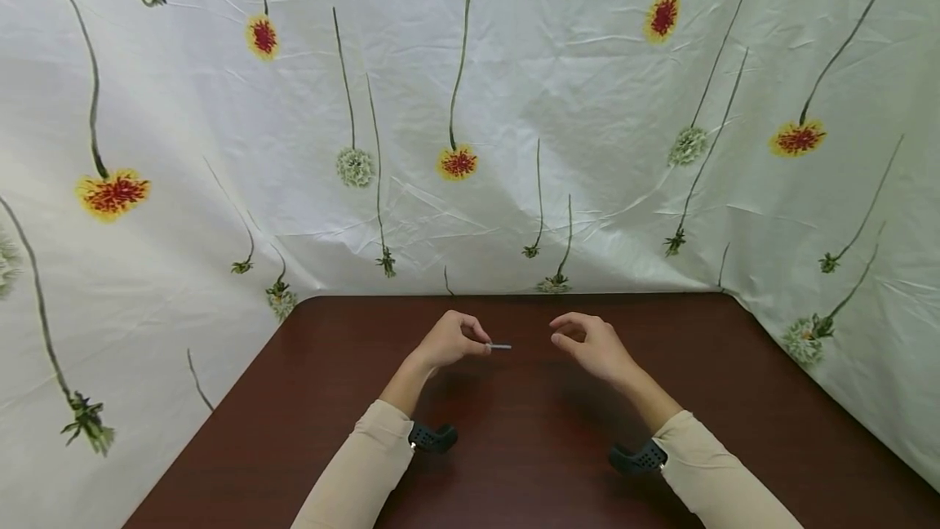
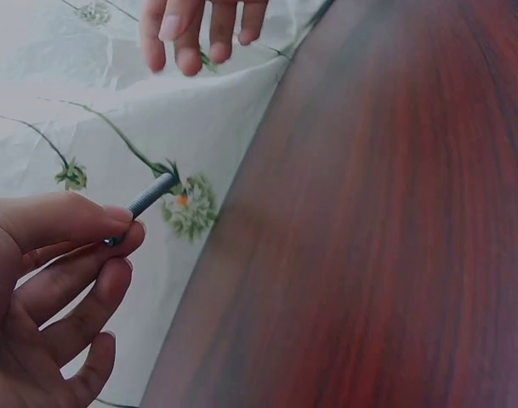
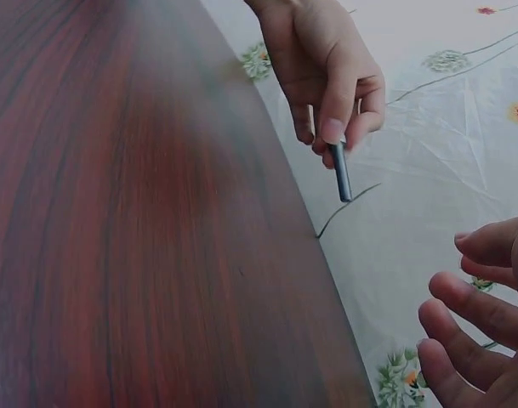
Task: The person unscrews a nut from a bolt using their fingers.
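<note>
Between thumb and index finger, my left hand [image 1: 457,339] pinches one end of a short, thin grey threaded rod [image 2: 150,196]. Its other end sticks out free, toward the right hand in the head view, where the rod [image 1: 501,347] looks nearly level. Fine ridges run along it in the left wrist view. My right hand [image 1: 598,345] is held up a short way to the right, thumb and fingers apart and loosely bent, with nothing between them. In the right wrist view, the rod [image 3: 342,174] points down from the left fingertips, apart from the right fingers [image 3: 463,340].
Both hands are over a dark red-brown wooden table [image 1: 507,464] with rounded far corners. A white cloth [image 1: 514,88] printed with flowers hangs behind it and along both sides. Dark bands [image 1: 433,437] circle both wrists at the beige sleeves [image 1: 360,472].
</note>
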### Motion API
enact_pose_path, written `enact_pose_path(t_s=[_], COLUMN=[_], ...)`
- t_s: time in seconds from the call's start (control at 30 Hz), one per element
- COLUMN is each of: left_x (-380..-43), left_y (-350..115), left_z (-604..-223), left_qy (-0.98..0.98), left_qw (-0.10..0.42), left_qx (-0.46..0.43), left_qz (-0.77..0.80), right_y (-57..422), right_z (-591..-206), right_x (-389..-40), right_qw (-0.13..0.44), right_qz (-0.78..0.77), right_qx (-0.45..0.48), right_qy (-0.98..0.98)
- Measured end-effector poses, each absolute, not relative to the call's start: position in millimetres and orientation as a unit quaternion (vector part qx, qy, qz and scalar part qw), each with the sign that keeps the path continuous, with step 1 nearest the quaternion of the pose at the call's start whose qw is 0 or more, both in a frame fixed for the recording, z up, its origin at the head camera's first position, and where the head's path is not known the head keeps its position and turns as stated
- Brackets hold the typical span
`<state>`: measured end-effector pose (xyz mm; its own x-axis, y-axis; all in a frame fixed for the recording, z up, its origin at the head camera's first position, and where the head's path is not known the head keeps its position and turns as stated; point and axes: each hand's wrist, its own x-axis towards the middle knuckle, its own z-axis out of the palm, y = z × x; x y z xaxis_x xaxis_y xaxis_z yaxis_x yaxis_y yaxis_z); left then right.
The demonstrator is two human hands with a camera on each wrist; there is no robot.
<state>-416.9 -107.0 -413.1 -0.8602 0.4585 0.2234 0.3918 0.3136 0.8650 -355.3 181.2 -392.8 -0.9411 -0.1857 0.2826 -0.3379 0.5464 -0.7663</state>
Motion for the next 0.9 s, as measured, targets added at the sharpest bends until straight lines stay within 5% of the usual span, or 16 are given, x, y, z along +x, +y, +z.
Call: enact_pose_path(t_s=[0.5,0.9], left_x=[-411,-408], left_y=[-120,-118], left_z=[-417,-428], left_qy=[0.837,0.865], left_qw=[0.081,0.084], left_qx=[0.249,0.268], left_qz=[0.481,0.417], right_y=[212,223], right_z=[-405,-430], right_x=[-336,-337], right_qw=[0.059,0.083], right_qz=[0.35,0.308], right_qx=[0.317,0.278], right_qy=[-0.88,-0.906])
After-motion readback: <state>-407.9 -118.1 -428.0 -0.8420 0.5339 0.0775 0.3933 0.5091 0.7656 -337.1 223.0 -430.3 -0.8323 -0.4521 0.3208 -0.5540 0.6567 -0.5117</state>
